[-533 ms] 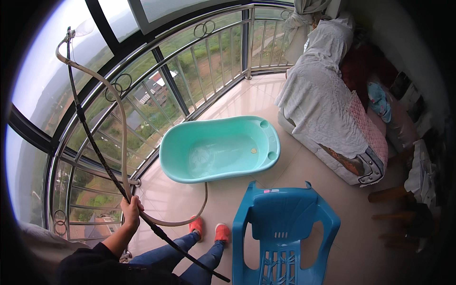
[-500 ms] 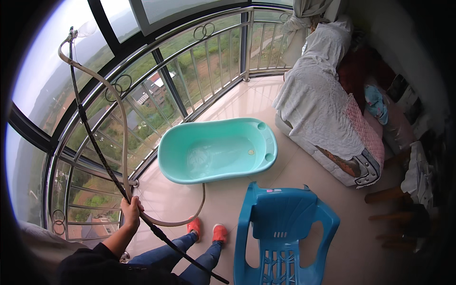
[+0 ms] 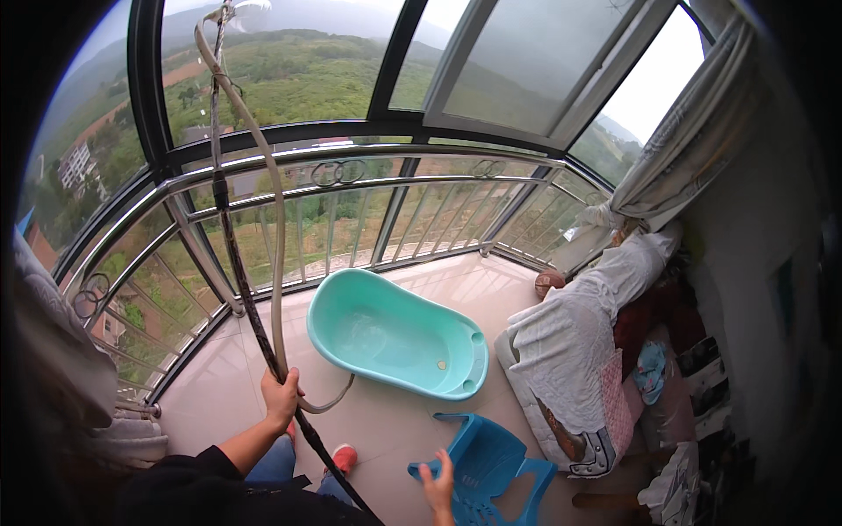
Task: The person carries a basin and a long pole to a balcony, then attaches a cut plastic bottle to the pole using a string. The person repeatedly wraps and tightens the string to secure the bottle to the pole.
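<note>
Gripping a long dark pole (image 3: 230,254) and a pale hose (image 3: 274,228) together, the left hand (image 3: 281,396) has its fingers clamped round both, low on the shaft, beside the balcony railing (image 3: 351,180). The pole runs up past the glass to a tip near the top edge and down past the knees. Judged: stiff, light, top-heavy at that length; a hold nearer mid-shaft would steady it. The hose looks limp, curling toward the turquoise tub (image 3: 395,337) on the tiles. The right hand (image 3: 438,484), fingers loosely apart, hovers at the blue plastic chair (image 3: 487,465); contact unclear. A cloth-covered bundle (image 3: 570,351) lies further right.
</note>
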`<state>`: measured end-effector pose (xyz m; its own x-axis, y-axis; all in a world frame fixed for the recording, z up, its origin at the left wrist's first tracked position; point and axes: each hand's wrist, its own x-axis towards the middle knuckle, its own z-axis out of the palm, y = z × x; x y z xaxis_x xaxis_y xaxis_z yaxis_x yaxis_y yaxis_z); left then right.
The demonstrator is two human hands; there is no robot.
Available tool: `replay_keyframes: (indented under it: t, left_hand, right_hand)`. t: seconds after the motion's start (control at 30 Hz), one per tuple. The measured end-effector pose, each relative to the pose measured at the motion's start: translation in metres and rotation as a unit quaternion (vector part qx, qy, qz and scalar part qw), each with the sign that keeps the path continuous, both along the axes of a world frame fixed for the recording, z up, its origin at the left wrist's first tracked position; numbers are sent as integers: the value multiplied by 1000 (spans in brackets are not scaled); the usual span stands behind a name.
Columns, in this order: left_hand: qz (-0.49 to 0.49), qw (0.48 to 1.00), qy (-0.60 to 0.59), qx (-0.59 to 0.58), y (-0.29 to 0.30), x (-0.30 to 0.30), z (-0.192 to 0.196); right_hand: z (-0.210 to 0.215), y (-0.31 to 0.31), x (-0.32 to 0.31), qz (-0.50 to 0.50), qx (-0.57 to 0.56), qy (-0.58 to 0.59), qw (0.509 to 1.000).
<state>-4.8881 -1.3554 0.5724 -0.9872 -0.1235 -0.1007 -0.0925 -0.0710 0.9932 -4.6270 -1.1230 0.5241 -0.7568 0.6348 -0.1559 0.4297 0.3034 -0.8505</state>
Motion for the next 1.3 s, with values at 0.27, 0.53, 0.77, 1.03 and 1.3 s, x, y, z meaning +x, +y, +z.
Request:
replay_keyframes:
  t: [0.27,0.53,0.77,1.03,1.3]
  left_hand:
    - [-22,998,-12,57,-51,-84,111]
    - [-132,986,59,85,-76,-219,169]
    - [-240,966,92,19,-54,-300,150]
    - [-237,946,116,-187,-87,-382,121]
    - [-238,927,225,-182,-68,-547,180]
  right_hand:
    - [112,-197,-285,344,16,147,927]
    - [161,-220,-403,265,-4,175,948]
    - [153,-183,-472,176,-32,168,969]
    - [139,-107,-545,147,24,146,978]
    - [199,-58,-626,73,148,-36,986]
